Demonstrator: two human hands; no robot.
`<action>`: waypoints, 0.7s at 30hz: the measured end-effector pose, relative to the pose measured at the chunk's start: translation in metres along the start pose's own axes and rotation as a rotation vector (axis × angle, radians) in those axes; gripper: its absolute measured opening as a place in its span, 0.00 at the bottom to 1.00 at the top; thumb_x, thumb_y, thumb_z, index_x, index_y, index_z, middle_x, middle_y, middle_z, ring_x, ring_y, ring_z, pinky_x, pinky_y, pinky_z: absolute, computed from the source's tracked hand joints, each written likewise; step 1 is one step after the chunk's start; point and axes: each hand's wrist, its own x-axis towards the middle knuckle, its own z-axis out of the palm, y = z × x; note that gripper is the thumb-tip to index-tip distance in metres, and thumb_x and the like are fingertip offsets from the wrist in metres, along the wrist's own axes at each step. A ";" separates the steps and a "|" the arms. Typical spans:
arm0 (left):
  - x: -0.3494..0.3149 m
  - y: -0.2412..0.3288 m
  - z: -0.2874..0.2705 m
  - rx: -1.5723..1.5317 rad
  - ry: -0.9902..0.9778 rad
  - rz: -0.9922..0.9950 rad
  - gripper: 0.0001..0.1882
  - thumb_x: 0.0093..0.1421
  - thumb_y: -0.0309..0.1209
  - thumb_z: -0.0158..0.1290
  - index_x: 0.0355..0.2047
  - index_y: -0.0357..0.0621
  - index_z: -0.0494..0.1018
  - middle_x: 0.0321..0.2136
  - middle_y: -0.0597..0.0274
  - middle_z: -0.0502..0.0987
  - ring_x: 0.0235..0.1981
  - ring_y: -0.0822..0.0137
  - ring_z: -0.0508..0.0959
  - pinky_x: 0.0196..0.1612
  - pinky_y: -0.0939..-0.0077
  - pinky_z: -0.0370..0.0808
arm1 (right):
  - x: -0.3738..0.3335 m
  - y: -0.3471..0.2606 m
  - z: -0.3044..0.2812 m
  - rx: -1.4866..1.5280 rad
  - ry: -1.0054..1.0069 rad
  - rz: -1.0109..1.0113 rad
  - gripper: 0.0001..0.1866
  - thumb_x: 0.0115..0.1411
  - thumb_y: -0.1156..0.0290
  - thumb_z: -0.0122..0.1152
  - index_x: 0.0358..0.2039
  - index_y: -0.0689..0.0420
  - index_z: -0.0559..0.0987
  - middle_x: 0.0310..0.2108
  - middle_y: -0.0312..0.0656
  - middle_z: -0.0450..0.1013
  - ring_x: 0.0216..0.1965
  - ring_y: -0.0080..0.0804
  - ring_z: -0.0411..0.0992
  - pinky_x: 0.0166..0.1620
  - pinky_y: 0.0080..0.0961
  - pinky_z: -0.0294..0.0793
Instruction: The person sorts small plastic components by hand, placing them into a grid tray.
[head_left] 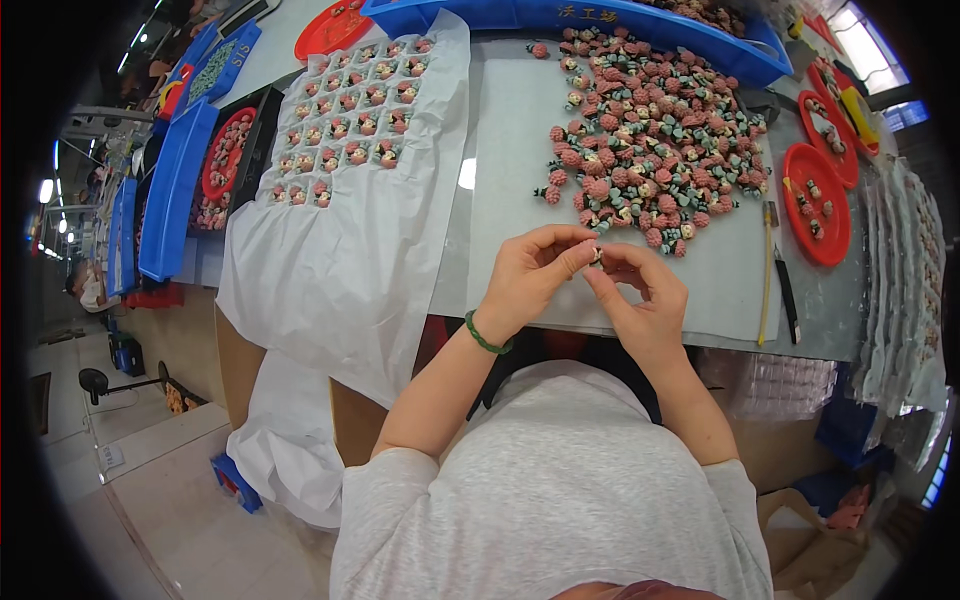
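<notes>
- Figure [597, 257], just one, sits between the two hands, over the near edge of the mat [500, 150], a little below the pile [650, 140].
- Left hand [525, 278] pinches it, thumb against finger; right hand [652, 308] meets it from the other side, fingers curled, fingertips on the same piece.
- Over on the left, the tray [355, 138] is well stocked: roughly thirty figures in its cells, by my count, too small to be sure of each.
- Below those rows spreads the white sheet [310, 270]; whether it hides more cells, I can't tell.
- Plenty left loose! The pile runs well past a hundred, heaped and overlapping, beyond an exact count.
- Red plates now: two plain to see at right [838, 225], two at left [318, 38], some bearing small pieces.
- Tools: two, one yellow stick [766, 290] and one black tool [787, 295], lying side by side on the bench [845, 320], both untouched.
- Bracelet [487, 338]: one, green, on the left wrist.
</notes>
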 end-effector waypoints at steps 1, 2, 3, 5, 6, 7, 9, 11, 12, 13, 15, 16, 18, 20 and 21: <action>0.000 0.000 0.001 -0.043 0.019 -0.024 0.12 0.55 0.28 0.52 0.39 0.37 0.72 0.29 0.67 0.74 0.29 0.79 0.70 0.33 0.86 0.67 | -0.003 0.003 -0.001 -0.006 0.008 0.003 0.11 0.48 0.78 0.62 0.34 0.64 0.74 0.29 0.42 0.72 0.29 0.25 0.73 0.32 0.18 0.73; 0.000 -0.001 0.004 -0.086 0.038 -0.047 0.12 0.55 0.28 0.52 0.39 0.36 0.72 0.29 0.68 0.74 0.28 0.79 0.69 0.33 0.86 0.67 | -0.006 0.008 -0.004 0.182 0.005 0.165 0.12 0.49 0.79 0.61 0.35 0.65 0.73 0.32 0.42 0.72 0.32 0.25 0.72 0.35 0.18 0.73; 0.001 -0.001 0.006 -0.087 0.029 -0.049 0.12 0.55 0.28 0.52 0.39 0.36 0.72 0.29 0.68 0.74 0.28 0.79 0.69 0.33 0.86 0.67 | -0.009 0.011 -0.006 0.372 0.002 0.325 0.12 0.50 0.81 0.60 0.37 0.66 0.72 0.34 0.41 0.71 0.35 0.25 0.71 0.39 0.19 0.72; 0.000 -0.005 0.009 -0.089 0.059 -0.038 0.12 0.55 0.27 0.52 0.39 0.36 0.72 0.30 0.66 0.74 0.27 0.78 0.69 0.33 0.85 0.67 | -0.014 0.019 -0.007 0.388 0.008 0.306 0.12 0.51 0.81 0.59 0.38 0.66 0.72 0.35 0.42 0.71 0.35 0.25 0.71 0.40 0.19 0.72; 0.000 -0.007 0.009 -0.087 0.054 -0.041 0.12 0.55 0.27 0.52 0.39 0.36 0.72 0.30 0.66 0.74 0.27 0.78 0.69 0.33 0.85 0.67 | -0.016 0.020 -0.007 0.407 0.005 0.287 0.13 0.51 0.82 0.58 0.38 0.67 0.72 0.35 0.42 0.70 0.35 0.25 0.71 0.40 0.19 0.72; 0.000 -0.008 0.008 -0.118 0.030 -0.031 0.12 0.55 0.26 0.51 0.40 0.35 0.71 0.31 0.64 0.74 0.29 0.77 0.70 0.35 0.85 0.68 | -0.017 0.020 -0.008 0.408 0.012 0.288 0.13 0.51 0.82 0.58 0.38 0.67 0.72 0.35 0.42 0.70 0.35 0.25 0.71 0.40 0.19 0.72; -0.002 -0.012 0.007 -0.145 0.009 -0.022 0.13 0.56 0.25 0.51 0.41 0.35 0.71 0.33 0.63 0.74 0.31 0.76 0.71 0.36 0.84 0.68 | -0.017 0.020 -0.008 0.212 0.018 0.091 0.15 0.49 0.83 0.59 0.39 0.67 0.71 0.36 0.42 0.70 0.35 0.25 0.71 0.40 0.20 0.73; -0.003 -0.013 0.008 -0.384 -0.007 -0.108 0.12 0.56 0.24 0.49 0.42 0.34 0.70 0.34 0.61 0.75 0.34 0.75 0.72 0.39 0.82 0.70 | -0.016 0.018 -0.008 0.139 0.036 0.006 0.16 0.48 0.83 0.60 0.39 0.67 0.71 0.35 0.42 0.70 0.35 0.25 0.71 0.40 0.20 0.73; -0.004 -0.014 0.008 -0.382 -0.007 -0.109 0.12 0.56 0.24 0.49 0.42 0.34 0.70 0.34 0.61 0.75 0.34 0.75 0.72 0.39 0.82 0.70 | -0.015 0.016 -0.008 0.063 0.051 -0.079 0.16 0.47 0.84 0.60 0.39 0.67 0.71 0.35 0.43 0.70 0.35 0.25 0.71 0.40 0.20 0.73; -0.005 -0.016 0.008 -0.446 -0.011 -0.120 0.13 0.57 0.24 0.48 0.43 0.33 0.69 0.36 0.59 0.74 0.35 0.74 0.72 0.41 0.81 0.70 | -0.014 0.015 -0.008 0.064 0.052 -0.079 0.16 0.47 0.84 0.60 0.39 0.67 0.71 0.35 0.43 0.70 0.35 0.25 0.71 0.40 0.20 0.73; -0.005 -0.016 0.008 -0.512 -0.017 -0.135 0.13 0.58 0.23 0.46 0.44 0.33 0.68 0.38 0.57 0.74 0.36 0.73 0.72 0.42 0.80 0.70 | -0.013 0.014 -0.008 0.001 0.043 -0.136 0.17 0.46 0.85 0.61 0.39 0.67 0.71 0.35 0.43 0.70 0.34 0.25 0.71 0.40 0.20 0.74; -0.005 -0.015 0.008 -0.529 -0.011 -0.166 0.14 0.58 0.23 0.46 0.45 0.33 0.68 0.40 0.56 0.73 0.36 0.73 0.72 0.43 0.79 0.70 | -0.013 0.014 -0.008 0.000 0.044 -0.135 0.17 0.46 0.85 0.61 0.39 0.67 0.71 0.35 0.43 0.70 0.34 0.25 0.71 0.40 0.20 0.74; -0.005 -0.014 0.006 -0.546 -0.001 -0.195 0.14 0.58 0.23 0.45 0.45 0.33 0.67 0.41 0.55 0.72 0.36 0.73 0.72 0.44 0.79 0.70 | -0.013 0.015 -0.007 -0.018 0.059 -0.137 0.18 0.47 0.85 0.61 0.40 0.66 0.71 0.35 0.42 0.70 0.35 0.25 0.71 0.40 0.20 0.73; -0.004 -0.015 0.005 -0.543 -0.006 -0.190 0.15 0.58 0.23 0.44 0.46 0.33 0.66 0.43 0.55 0.72 0.37 0.73 0.72 0.44 0.80 0.70 | -0.013 0.019 -0.008 0.058 0.102 -0.064 0.18 0.47 0.85 0.61 0.41 0.66 0.71 0.35 0.42 0.70 0.35 0.24 0.70 0.40 0.20 0.73; -0.004 -0.014 0.005 -0.544 -0.005 -0.190 0.15 0.58 0.23 0.44 0.46 0.33 0.66 0.43 0.55 0.72 0.37 0.73 0.72 0.44 0.80 0.70 | -0.013 0.022 -0.009 0.132 0.146 0.009 0.19 0.47 0.84 0.61 0.41 0.65 0.71 0.35 0.42 0.70 0.35 0.24 0.70 0.40 0.19 0.73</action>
